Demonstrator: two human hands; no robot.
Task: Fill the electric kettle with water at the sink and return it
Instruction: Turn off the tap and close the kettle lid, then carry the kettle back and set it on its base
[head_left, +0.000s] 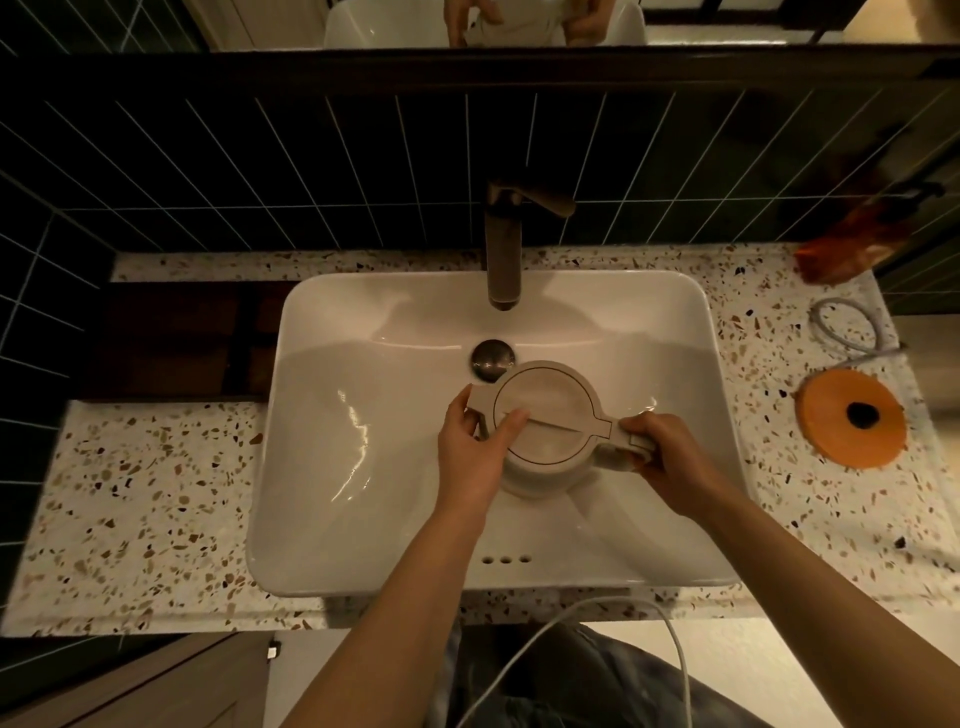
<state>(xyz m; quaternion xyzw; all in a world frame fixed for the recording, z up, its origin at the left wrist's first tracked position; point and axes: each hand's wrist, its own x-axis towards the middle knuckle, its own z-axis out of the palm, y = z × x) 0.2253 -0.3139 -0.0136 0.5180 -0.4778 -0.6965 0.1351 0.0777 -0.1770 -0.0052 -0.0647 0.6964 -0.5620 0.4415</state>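
Note:
A white electric kettle (550, 415) with its round lid closed is held upright inside the white sink basin (332, 467), just in front of the drain (492, 357). My right hand (665, 457) grips the kettle's handle on its right side. My left hand (475, 447) holds the spout side, thumb resting on the lid's edge. The dark faucet (503, 249) stands behind the basin, its spout above the drain and beyond the kettle. No water runs from it.
The kettle's orange round base (852, 418) lies on the speckled counter (130, 509) to the right of the basin, with its grey cord (847, 322) coiled behind it. An orange packet (841, 254) sits at the back right. A white cable (571, 623) hangs below the counter's front edge.

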